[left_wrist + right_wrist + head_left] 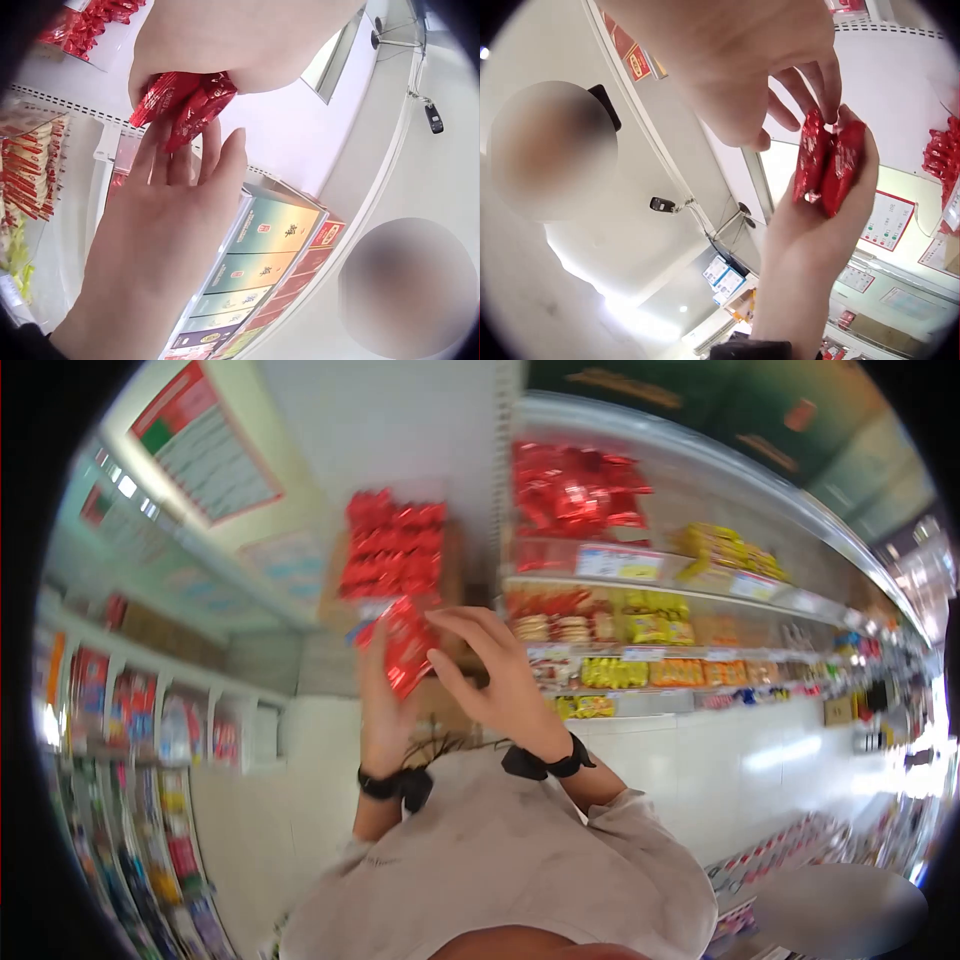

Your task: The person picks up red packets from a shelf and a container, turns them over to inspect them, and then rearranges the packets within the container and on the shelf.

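Note:
Two shiny red packets (838, 169) lie side by side in my left hand (810, 232), held between its thumb and fingers in the right wrist view. The head view shows the packet (408, 645) upright in front of my left hand (385, 705). Just to its right is my right hand (510, 685), fingers spread and slightly bent, thumb apart. In the left wrist view the right hand (154, 232) has its fingertips close behind the packets (196, 112); whether they touch is unclear. No item is seen gripped by the right hand.
A box piled with red packets (395, 555) stands beyond the hands. Shelves (780, 595) on the right carry red, yellow and orange packs. Lower shelves (150, 680) line the left side. Several gift boxes (277, 225) show in the left wrist view.

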Tool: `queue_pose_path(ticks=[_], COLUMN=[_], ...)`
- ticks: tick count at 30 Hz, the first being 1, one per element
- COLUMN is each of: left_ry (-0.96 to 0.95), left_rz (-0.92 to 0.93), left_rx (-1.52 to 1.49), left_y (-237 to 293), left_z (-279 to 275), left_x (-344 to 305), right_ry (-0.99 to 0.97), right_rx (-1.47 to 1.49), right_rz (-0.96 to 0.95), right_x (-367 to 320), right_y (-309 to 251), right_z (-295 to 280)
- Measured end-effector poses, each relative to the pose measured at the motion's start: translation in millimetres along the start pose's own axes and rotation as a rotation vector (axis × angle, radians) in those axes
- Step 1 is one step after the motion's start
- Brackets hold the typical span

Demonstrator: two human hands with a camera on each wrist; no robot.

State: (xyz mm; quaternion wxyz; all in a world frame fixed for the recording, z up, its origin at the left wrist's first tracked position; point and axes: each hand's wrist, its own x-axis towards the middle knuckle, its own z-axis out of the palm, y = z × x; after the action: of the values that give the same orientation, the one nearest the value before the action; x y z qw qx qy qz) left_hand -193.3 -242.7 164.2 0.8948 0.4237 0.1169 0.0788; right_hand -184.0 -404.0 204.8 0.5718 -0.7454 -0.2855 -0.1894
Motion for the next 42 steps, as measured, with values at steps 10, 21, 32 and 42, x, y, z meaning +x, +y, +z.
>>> queue_pose_path(ticks=[10,21,32,42], left_ry=[-0.056,-0.122,-0.061,-0.069], left_rz=[0.091,0.131,0.079,0.084], left_rx=[0.056,0.042,-0.135,-0.005], left_y=[5,7,15,6], left_z=[5,8,-13,-29], left_x=[3,9,13,10], right_ry=[0.160,-0.471,0.214,-0.172], right_rx=[-0.542,-0.766,-0.449,0.212], right_rz=[0.181,0.423,0.156,0.281], right_x=[111,145,100,13], right_y=[84,133,68,-11], right_z=[-187,-220,-194,-2])
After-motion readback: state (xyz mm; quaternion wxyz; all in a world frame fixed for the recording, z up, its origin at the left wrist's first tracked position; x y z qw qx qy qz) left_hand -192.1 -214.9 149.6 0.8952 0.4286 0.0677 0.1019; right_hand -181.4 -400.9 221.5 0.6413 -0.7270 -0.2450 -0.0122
